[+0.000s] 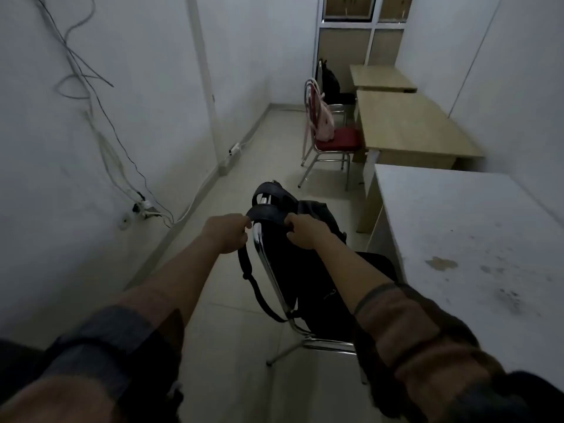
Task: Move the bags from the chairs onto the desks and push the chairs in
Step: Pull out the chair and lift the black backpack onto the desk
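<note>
- Black cloth backpack [308, 248] hangs on the back of the near shiny metal chair [268, 270], beside the white worn desk [476, 239].
- Left hand [227, 233] is closed on a black strap [262, 212] at the top of the bag.
- Right hand [305, 235] grips the top of the bag too; its fingertips are hidden in the dark cloth.
- Most of the near chair is hidden behind the bag and the arms.
- Farther off, a pink bag [323, 125] hangs on a red-seated metal chair [332, 145] by a tan wooden desk [412, 126].
- Way back, a dark bag [329, 82] sits on a third chair, hard to make out.
</note>
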